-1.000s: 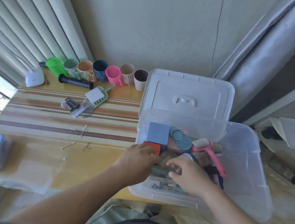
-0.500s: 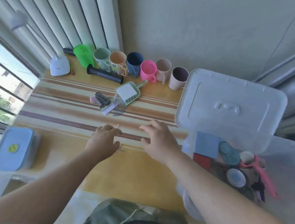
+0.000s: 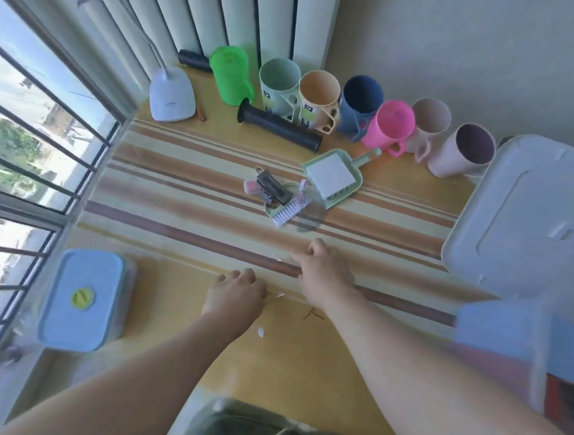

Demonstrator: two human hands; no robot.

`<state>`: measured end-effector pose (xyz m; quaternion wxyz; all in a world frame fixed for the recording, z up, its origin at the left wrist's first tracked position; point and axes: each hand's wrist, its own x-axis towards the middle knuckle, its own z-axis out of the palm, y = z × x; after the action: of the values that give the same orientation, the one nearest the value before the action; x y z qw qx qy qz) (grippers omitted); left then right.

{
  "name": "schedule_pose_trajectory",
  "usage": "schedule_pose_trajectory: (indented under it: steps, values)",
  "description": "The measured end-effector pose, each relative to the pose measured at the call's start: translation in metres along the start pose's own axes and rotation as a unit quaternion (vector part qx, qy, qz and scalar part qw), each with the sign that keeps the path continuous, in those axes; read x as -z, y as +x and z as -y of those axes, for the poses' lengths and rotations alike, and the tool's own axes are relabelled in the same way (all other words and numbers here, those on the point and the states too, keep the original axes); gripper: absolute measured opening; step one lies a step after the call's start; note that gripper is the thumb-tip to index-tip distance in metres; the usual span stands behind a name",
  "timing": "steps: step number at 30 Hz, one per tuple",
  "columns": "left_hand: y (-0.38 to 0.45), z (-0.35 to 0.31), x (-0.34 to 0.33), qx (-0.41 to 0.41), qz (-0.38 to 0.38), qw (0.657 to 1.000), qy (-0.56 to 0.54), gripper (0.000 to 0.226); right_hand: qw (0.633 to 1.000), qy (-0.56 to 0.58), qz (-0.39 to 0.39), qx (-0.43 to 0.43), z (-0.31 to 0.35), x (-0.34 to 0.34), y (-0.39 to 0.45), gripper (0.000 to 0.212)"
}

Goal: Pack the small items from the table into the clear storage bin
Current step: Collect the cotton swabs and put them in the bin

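My left hand (image 3: 235, 294) rests on the table with its fingers curled over the end of a thin white stick (image 3: 275, 296). Just right of it, my right hand (image 3: 323, 266) curls its fingers down on a second thin stick (image 3: 279, 260), of which only a white tip shows. A brown hairpin (image 3: 312, 313) and a small white bit (image 3: 260, 332) lie between my forearms. The clear storage bin (image 3: 537, 381) is blurred at the right edge, with a blue block (image 3: 496, 328) inside. Its lid (image 3: 519, 218) stands behind it.
A green dustpan (image 3: 345, 196) holding a white block, a small brush (image 3: 289, 211) and a black clip (image 3: 274, 187) lie mid-table. A black handle grip (image 3: 279, 128), a row of coloured cups (image 3: 317, 99) and a lamp base (image 3: 171, 95) line the back. A blue lidded box (image 3: 83, 301) sits left.
Both hands have left the bin and moved left onto the table, coming down on the thin sticks. The camera has swung left, putting the bin at the frame's right edge.
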<state>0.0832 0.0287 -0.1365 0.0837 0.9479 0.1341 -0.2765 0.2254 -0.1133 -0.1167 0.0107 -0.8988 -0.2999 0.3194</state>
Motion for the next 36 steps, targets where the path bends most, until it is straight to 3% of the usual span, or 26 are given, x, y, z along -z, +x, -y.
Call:
schedule_pose_trajectory:
  steps: [8,14,17,23,26,29,33,36]
  values:
    - [0.005,0.011,-0.006,-0.033,-0.011,0.999,0.018,0.021,0.996,0.012,-0.079,-0.028,0.001,-0.016,0.006,0.01]
    - [0.008,0.011,0.018,-0.014,-0.032,0.999,-0.028,0.02,0.997,-0.015,-0.072,-0.011,0.0,-0.022,0.002,0.024]
    - [0.012,0.013,0.029,-0.01,-0.04,0.997,-0.067,0.023,0.997,0.003,-0.073,0.006,-0.006,-0.02,0.001,0.02]
    - [0.014,-0.006,0.033,-0.056,-0.017,0.996,-0.074,0.03,0.975,0.163,-0.12,-0.089,-0.042,-0.018,-0.022,0.022]
    - [0.012,-0.017,0.024,-0.079,-0.008,0.995,-0.064,0.029,0.957,0.223,-0.127,-0.137,-0.054,-0.018,-0.031,0.01]
    - [0.011,-0.029,0.016,-0.091,-0.001,0.994,-0.064,0.029,0.939,0.274,-0.122,-0.166,-0.053,-0.021,-0.033,0.024]
    - [0.01,-0.038,0.012,-0.096,0.005,0.994,-0.059,0.028,0.931,0.304,-0.126,-0.16,-0.034,-0.026,-0.025,0.026]
    - [0.008,-0.04,0.009,-0.103,0.008,0.994,-0.047,0.026,0.946,0.26,-0.12,-0.15,-0.025,-0.029,-0.018,0.025]
